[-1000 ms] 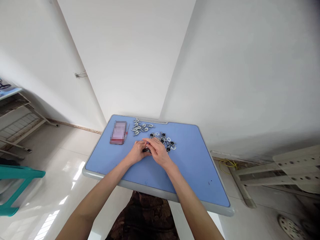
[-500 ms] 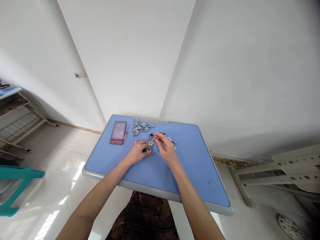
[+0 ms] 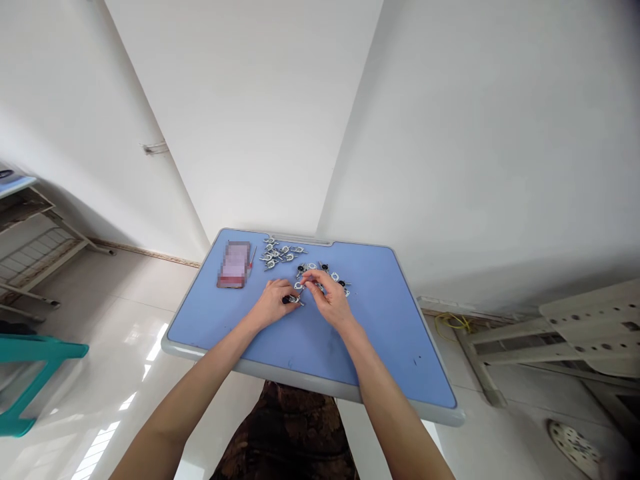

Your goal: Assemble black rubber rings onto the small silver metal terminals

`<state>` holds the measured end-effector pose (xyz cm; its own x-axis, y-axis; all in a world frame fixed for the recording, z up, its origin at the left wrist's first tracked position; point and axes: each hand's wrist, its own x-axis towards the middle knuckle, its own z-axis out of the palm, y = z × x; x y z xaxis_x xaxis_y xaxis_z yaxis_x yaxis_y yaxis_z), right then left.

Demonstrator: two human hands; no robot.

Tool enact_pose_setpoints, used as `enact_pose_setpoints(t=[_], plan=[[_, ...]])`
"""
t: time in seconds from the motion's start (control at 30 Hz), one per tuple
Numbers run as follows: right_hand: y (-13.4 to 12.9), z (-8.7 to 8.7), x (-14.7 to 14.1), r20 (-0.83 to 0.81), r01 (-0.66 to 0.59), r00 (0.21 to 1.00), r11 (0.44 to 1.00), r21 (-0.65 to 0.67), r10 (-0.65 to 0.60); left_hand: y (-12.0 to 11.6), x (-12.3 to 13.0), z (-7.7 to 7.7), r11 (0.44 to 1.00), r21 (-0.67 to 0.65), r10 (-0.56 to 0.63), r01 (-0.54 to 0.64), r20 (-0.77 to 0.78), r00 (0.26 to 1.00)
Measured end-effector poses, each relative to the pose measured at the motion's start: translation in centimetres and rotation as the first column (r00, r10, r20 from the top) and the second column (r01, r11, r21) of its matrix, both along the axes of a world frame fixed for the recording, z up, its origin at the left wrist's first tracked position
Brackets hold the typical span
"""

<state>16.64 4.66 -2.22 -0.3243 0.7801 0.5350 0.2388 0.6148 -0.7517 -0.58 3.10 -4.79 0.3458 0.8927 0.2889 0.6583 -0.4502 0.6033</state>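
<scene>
My left hand (image 3: pixel 273 303) is closed round a small metal fitting with a black end (image 3: pixel 290 300), pressed low against the blue table top. Just right of it, my right hand (image 3: pixel 330 297) pinches a thin metal shaft (image 3: pixel 301 291) whose lower tip meets the fitting; the fingers hide its upper end. Behind the right hand lie loose flat metal plates with a round hole (image 3: pixel 312 266) and parts with black round ends (image 3: pixel 325 267). Farther back, several silver metal fittings (image 3: pixel 273 256) form a loose pile.
A phone with a blurred screen (image 3: pixel 234 265) lies on the left of the blue table (image 3: pixel 395 340). Beside it is a thin tool with a red part (image 3: pixel 252 259). White walls stand behind. A green stool (image 3: pixel 40 353) is at left, a pale metal frame (image 3: pixel 530 347) at right.
My right hand has come lower and closer to the left hand, bringing the thin shaft onto the fitting. The left hand keeps its hold. The view has shifted slightly.
</scene>
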Motion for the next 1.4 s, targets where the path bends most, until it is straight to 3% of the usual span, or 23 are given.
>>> enact_pose_setpoints(t=[0.73, 1.2, 1.3, 1.4], plan=[[-0.1, 0.2, 0.2, 0.053, 0.015, 0.998, 1.0, 0.015, -0.016, 0.0, 0.0, 0.1, 0.999, -0.04, 0.007, -0.007, -0.013, 1.0], [0.2, 0.0, -1.5, 0.199, 0.127, 0.963, 0.959, 0.253, -0.18, 0.1, 0.1, 0.1, 0.999, -0.033, 0.006, -0.006, 0.008, 1.0], [0.2, 0.3, -1.3, 0.206, 0.116, 0.966, 0.972, 0.207, -0.159, 0.1, 0.1, 0.2, 0.999, -0.043, 0.014, -0.013, 0.009, 1.0], [0.1, 0.7, -0.9, 0.217, 0.015, 0.976, 0.996, 0.088, -0.034, 0.1, 0.1, 0.4, 0.999, -0.052, 0.009, -0.009, 0.0, 1.0]])
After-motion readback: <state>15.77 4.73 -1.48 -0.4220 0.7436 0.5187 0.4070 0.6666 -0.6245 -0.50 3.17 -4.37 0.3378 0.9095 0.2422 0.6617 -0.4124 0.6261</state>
